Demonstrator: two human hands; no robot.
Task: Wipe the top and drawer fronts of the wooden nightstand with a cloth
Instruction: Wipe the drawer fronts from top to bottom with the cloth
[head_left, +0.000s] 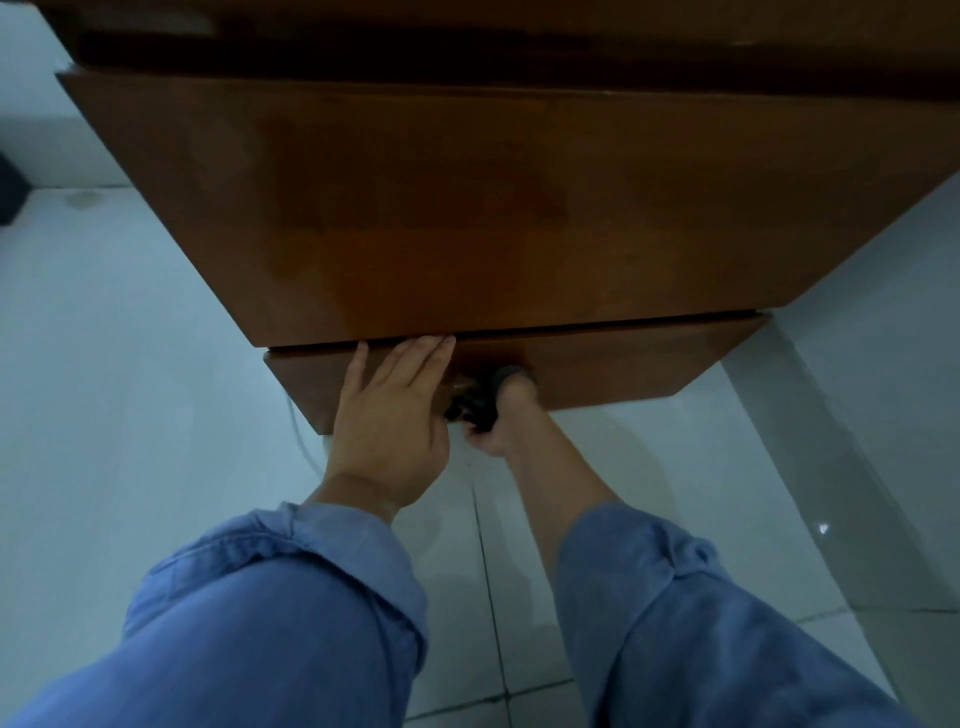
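Head view, looking steeply down over the nightstand (493, 208) onto pale tiled floor (130, 338). At far left, a dark object (10, 192) sits at the frame edge against the wall; its identity cannot be determined. The wooden top of the nightstand fills the upper and central frame, glossy and reddish-brown. Below its front edge, one drawer front (613, 364) is visible, seen foreshortened from above. A thin pale cord (301, 441) hangs beside the lower left corner of that drawer front. The left hand (389, 415) lies flat against the left portion of the drawer front, fingers extended and together, fingertips reaching the gap under the top; it grips nothing. Immediately to its right, the right hand (498, 421) is closed around a dark cloth (483, 400), which is bunched and pressed against the drawer front near its centre. The two hands are just beside each other, nearly touching. Both forearms wear rolled blue sleeves (291, 597). At right, the tile shows glossy reflections.
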